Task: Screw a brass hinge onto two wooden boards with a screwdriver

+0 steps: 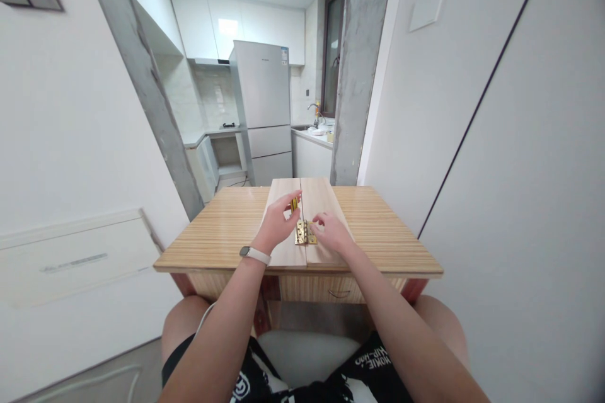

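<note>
The left hand (278, 221) had its grip closed on a brass piece (294, 204), above the left board (286, 255). An open hinge (301, 234) lay across the seam between that board and the right board (326, 198), on the tabletop (212, 227). The right hand (333, 233) was at the hinge's right leaf; whether its grip was closed could not be told.
</note>
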{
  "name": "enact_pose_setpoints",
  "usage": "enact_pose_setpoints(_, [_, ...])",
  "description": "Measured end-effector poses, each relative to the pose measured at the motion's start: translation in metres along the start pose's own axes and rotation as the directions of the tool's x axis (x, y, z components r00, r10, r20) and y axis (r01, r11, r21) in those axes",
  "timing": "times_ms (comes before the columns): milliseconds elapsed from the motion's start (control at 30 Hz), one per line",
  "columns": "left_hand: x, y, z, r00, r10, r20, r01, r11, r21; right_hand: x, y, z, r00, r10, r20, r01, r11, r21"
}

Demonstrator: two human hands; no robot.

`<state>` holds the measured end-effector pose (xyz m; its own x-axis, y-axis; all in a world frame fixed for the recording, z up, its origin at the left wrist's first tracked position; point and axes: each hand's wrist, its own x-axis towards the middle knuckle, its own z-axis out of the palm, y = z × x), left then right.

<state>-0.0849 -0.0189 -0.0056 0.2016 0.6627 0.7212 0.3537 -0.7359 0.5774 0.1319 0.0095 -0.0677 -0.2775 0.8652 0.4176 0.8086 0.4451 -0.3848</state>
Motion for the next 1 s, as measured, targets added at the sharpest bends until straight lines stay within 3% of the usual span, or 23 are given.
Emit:
enact_pose_setpoints(100, [0.001,0.0,-0.001,0.999,-0.032,0.039,0.034,0.998,-0.047,-0.003,-0.025,0.001,0.991,-0.054,0.124,0.05,0.998,0.035])
enact_pose_setpoints(267, [0.0,0.004,-0.003,0.999,-0.023,-0.029,0.024,0.999,0.044,-0.002,-0.051,0.018,0.977,-0.021,0.21,0.032,0.998,-0.053])
enact_pose_setpoints(433, [-0.001,0.008,-0.012,0.987,-0.011,-0.162,0.023,0.997,0.071,0.006,-0.055,0.026,0.966,-0.014,0.258,0.04,0.995,-0.097])
enact_pose_setpoints(567, [-0.003,0.006,-0.027,0.944,-0.054,-0.326,0.066,0.997,0.026,0.012,-0.051,0.022,0.949,-0.067,0.309,0.09,0.994,-0.061])
enact_pose_setpoints(700, [-0.011,-0.003,-0.038,0.918,-0.118,-0.378,0.121,0.993,-0.018,0.019,-0.049,0.016,0.924,-0.16,0.347,0.185,0.982,-0.04])
enact_pose_setpoints(833, [-0.022,-0.015,-0.041,0.91,-0.168,-0.38,0.167,0.985,-0.034,0.035,-0.047,0.015,0.922,-0.232,0.31,0.255,0.966,-0.033])
enact_pose_setpoints(1000, [-0.031,-0.022,-0.04,0.886,-0.212,-0.412,0.198,0.977,-0.077,0.069,-0.03,0.02,0.99,-0.017,0.142,0.017,1.0,0.002])
